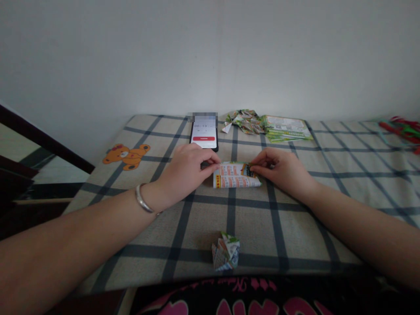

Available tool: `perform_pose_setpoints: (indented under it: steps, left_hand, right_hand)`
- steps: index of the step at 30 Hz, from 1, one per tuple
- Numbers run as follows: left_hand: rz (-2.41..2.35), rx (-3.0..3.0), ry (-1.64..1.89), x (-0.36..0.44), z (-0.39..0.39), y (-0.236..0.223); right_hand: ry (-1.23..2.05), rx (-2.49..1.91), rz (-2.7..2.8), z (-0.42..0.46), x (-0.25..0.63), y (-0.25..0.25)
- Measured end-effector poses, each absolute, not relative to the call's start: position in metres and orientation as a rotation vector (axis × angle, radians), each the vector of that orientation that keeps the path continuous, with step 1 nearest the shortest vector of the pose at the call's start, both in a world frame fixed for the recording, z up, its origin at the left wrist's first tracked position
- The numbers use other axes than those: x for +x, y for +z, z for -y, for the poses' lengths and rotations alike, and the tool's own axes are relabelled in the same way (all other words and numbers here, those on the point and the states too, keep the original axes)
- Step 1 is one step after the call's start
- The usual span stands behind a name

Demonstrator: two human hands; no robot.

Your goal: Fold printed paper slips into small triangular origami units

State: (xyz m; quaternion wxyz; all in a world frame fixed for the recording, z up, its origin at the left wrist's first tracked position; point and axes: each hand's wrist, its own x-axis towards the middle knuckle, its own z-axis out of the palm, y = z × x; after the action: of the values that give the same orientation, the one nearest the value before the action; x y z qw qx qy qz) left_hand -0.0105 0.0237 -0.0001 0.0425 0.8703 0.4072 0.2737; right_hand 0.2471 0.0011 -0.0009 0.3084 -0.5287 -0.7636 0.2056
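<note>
A printed sheet of paper (236, 176), folded over into a flat rectangle, lies on the checked tablecloth in front of me. My left hand (197, 164) pinches its upper left corner between thumb and fingers. At the upper right corner, the fingertips of my right hand (278, 168) are closed on the same paper. Nearer to me stands a small folded paper piece (226, 251) with pointed tips, apart from both hands.
A phone (204, 133) showing a timer lies beyond my left hand. Folded paper pieces (246, 121) and a stack of printed sheets (287, 127) lie by the wall. Red and green items (403, 131) sit far right. A bear picture (126, 156) is at left.
</note>
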Motion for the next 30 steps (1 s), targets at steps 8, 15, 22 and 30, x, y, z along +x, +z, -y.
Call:
perform_pose_setpoints:
  steps: [8,15,22,30]
  left_hand:
    - [-1.215,2.711,0.809,-0.0091,-0.0278,-0.0026]
    - [-1.228,2.725,0.761,-0.0078,-0.0274,-0.0025]
    - [-1.239,2.751,0.724,-0.0076,-0.0268,-0.0039]
    - [-1.216,2.77,0.714,-0.0093,-0.0289,-0.0067]
  right_hand:
    - [0.367,-1.39,2.161,-0.004,0.2455,-0.0002]
    - [0.278,-1.37,2.245,-0.0069,0.2455,0.0005]
    - [0.386,-1.461,2.21,-0.0083,0.2456,0.0029]
    - [0.313,-1.439,2.266,-0.009,0.2468,0.0041]
